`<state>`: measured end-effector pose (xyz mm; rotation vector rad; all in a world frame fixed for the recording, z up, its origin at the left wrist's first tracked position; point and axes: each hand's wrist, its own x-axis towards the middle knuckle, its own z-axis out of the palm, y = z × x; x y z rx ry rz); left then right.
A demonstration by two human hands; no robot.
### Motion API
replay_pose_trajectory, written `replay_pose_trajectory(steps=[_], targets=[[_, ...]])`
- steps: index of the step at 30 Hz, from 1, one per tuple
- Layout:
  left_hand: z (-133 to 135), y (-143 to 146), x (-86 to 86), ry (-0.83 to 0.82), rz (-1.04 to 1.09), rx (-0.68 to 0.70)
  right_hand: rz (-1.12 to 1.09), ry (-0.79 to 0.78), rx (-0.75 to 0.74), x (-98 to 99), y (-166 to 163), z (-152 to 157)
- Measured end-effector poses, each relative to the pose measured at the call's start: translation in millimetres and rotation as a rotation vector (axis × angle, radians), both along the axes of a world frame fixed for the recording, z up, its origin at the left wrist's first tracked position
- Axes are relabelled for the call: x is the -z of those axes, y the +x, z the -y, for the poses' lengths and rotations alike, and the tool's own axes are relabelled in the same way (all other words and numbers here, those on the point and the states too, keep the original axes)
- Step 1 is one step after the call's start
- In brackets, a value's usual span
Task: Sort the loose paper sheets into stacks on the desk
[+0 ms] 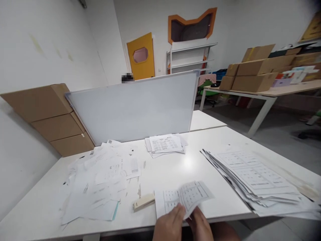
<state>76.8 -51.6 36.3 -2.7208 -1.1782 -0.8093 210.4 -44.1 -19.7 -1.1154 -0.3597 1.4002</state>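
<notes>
A printed paper sheet (pixel 193 195) with boxed tables is bent along its middle at the table's front edge. My left hand (pixel 170 221) is closed on its lower edge, with fingertips lying over the printed side. Just to the right, my right hand (pixel 200 225) grips the sheet's lower right part, its thumb side partly hidden by the paper. Left of the sheet lies a cream-coloured stapler (pixel 143 202), its right end against the paper's edge.
Loose papers (pixel 100 187) spread over the table's left side. A small paper pile (pixel 167 144) lies before a leaning whiteboard (pixel 135 107). A thick stack of printed sheets (pixel 258 174) lies to the right. Cardboard boxes (pixel 57 120) stand at left. Behind the board, the top of a person's head shows.
</notes>
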Motion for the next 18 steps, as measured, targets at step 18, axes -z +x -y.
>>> replay_pose_trajectory(steps=[18], targets=[[-5.3, 2.5, 3.8, -0.564, 0.651, -0.522, 0.285, -0.014, -0.081, 3.6, 69.4, -10.7]])
